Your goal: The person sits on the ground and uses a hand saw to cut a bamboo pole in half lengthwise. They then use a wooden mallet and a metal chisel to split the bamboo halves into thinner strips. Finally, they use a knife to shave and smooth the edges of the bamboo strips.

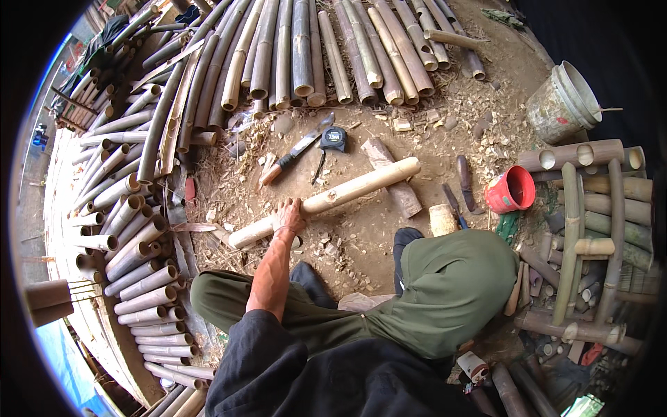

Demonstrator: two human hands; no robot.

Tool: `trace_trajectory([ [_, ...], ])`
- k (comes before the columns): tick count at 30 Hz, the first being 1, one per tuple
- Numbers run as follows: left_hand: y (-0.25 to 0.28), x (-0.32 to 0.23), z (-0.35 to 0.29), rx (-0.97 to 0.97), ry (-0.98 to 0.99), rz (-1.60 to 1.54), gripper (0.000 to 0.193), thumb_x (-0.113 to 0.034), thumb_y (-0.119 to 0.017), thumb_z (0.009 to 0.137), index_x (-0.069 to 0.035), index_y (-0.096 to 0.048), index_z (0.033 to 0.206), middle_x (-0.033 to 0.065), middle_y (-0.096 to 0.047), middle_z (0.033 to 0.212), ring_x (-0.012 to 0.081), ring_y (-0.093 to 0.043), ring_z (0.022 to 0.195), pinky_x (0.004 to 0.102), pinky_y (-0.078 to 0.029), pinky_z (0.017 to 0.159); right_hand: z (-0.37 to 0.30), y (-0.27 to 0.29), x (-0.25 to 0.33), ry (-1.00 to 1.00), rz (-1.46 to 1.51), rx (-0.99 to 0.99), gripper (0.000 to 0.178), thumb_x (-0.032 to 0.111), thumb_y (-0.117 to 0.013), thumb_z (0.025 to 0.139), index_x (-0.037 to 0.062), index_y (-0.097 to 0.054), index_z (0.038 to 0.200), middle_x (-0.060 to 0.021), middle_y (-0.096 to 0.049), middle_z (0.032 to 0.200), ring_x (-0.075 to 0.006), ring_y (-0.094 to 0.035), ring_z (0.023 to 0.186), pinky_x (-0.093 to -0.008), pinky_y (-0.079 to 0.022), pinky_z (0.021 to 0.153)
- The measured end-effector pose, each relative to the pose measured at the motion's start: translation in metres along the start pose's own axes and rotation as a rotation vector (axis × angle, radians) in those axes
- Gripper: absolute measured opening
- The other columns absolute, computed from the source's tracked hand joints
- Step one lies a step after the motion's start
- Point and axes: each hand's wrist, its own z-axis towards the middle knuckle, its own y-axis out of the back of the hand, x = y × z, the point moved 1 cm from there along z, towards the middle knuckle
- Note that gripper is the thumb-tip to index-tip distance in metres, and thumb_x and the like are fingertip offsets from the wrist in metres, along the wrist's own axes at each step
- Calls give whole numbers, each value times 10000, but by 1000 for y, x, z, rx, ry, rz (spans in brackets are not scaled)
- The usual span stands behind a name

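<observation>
My left hand (pixel 288 217) is wrapped over a pale, peeled bamboo pole (pixel 361 184) near its lower left end. The pole slants up to the right, and its right part lies across a short, dark split piece (pixel 404 198) on the ground. Beyond the hand lies a machete (pixel 306 147) with a dark, banded handle. Beside its blade sits a black tape measure (pixel 333 139), its strap trailing toward me. My right hand is out of sight; only the dark shirt and green-trousered knees show on that side.
Bamboo poles (pixel 302 55) lie fanned out at the far side, and cut lengths (pixel 149 295) are stacked along the left. Near my right knee are a curved blade (pixel 467 182), a blue-handled tool (pixel 455 207), a wood stump (pixel 442 220) and a red bucket (pixel 501 193). A bamboo frame (pixel 571 243) stands farther right.
</observation>
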Motion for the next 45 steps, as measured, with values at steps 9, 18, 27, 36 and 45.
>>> trace_trajectory([
  [9,-2,-50,11,-95,-147,-80,830,-332,-820,673,-107,-407,1357,126,-480,1278,317,-451,1249,509,-360,1043,53,196,153,334,-751,-186,577,274,-694,870,-104,-514,1267,-297,-575,1219,-430,-543,1164,-460,-409,1018],
  [18,-37,-2,-15,-269,-68,-52,614,-204,-671,796,-96,-429,1350,117,-527,1236,293,-498,1199,581,-347,1024,31,176,337,761,94,220,379,242,-583,947,-40,-540,1198,-157,-594,1029,-290,-576,934,-374,-434,862],
  [27,-20,-5,-29,-325,-222,-23,807,-313,-820,657,-117,-432,1337,97,-535,1217,266,-517,1174,492,-386,979,39,52,382,561,548,673,301,237,-555,963,-23,-585,1111,-99,-557,873,-230,-537,770,-338,-425,706],
  [36,-45,-30,-12,-654,-172,-50,246,-190,-560,836,-108,-565,1068,62,-562,922,230,-557,920,424,-401,889,46,-12,386,418,562,765,209,211,-537,951,13,-598,981,-16,-435,714,-138,-423,610,-274,-360,550],
  [45,-39,-10,12,-346,-136,-164,469,-302,-718,729,-110,-556,1125,113,-567,1085,275,-555,1043,472,-432,895,30,-62,381,473,296,567,153,198,-614,866,57,-598,807,-39,-515,758,-158,-478,689,-252,-365,557],
])
